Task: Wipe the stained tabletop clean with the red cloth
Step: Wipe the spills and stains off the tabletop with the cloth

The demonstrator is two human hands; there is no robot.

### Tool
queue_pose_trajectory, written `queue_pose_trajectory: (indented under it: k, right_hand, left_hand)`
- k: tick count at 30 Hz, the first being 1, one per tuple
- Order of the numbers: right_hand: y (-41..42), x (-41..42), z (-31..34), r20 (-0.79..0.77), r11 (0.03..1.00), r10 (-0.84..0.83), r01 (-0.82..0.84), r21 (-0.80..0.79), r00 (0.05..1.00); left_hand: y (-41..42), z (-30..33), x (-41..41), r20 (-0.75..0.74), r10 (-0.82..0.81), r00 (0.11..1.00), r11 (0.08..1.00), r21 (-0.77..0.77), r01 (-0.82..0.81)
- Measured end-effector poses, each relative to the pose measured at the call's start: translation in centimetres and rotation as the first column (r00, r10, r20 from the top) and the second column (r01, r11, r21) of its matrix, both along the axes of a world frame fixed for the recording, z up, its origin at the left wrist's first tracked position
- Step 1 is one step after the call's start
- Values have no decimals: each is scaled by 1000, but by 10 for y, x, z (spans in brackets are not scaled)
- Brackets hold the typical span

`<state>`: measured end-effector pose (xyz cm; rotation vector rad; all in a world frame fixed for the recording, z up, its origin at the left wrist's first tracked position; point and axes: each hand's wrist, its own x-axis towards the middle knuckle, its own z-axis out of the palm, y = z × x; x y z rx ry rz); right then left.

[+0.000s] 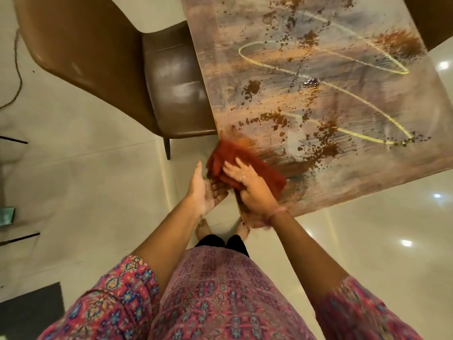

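The tabletop (pixel 331 99) has a streaky painted pattern and is strewn with brown powdery stains and dark specks. The red cloth (pixel 228 153) lies bunched at the table's near left edge, partly hanging over it. My right hand (pixel 250 190) presses flat on the cloth, fingers spread over it. My left hand (pixel 204 191) is held palm up, cupped just below the table edge under the cloth, with brown crumbs on the palm.
A brown leather chair (pixel 137 69) stands pushed against the table's left side. The floor (pixel 85 192) is pale glossy tile. My bare feet (pixel 203 227) stand close to the table's near corner. A dark mat (pixel 29 312) lies at the lower left.
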<state>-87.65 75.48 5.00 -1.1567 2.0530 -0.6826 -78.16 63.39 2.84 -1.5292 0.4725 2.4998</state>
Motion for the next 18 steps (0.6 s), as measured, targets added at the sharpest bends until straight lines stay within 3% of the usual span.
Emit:
queue_pose_trajectory:
  k: [5, 7, 10, 15, 18]
  right_hand:
    - [85, 29, -3, 54, 1000, 25, -26, 17, 998]
    - [73, 9, -2, 97, 1000, -8, 6, 25, 995]
    - [45, -34, -3, 29, 998, -56, 57, -6, 998]
    - [-14, -108, -3, -126, 923, -381, 384, -1, 916]
    - [-20, -84, -4, -160, 936, -342, 351, 26, 926]
  left_hand:
    - [-1, -1, -8, 9, 9, 1000, 1000, -7, -9]
    - [1, 0, -11, 28, 11, 1000, 999, -33, -10]
    - [4, 2, -10, 32, 17, 999, 999, -34, -16]
    - [9, 1, -7, 3, 37, 999, 997, -65, -37]
    - [10, 1, -8, 7, 54, 999, 996, -66, -53]
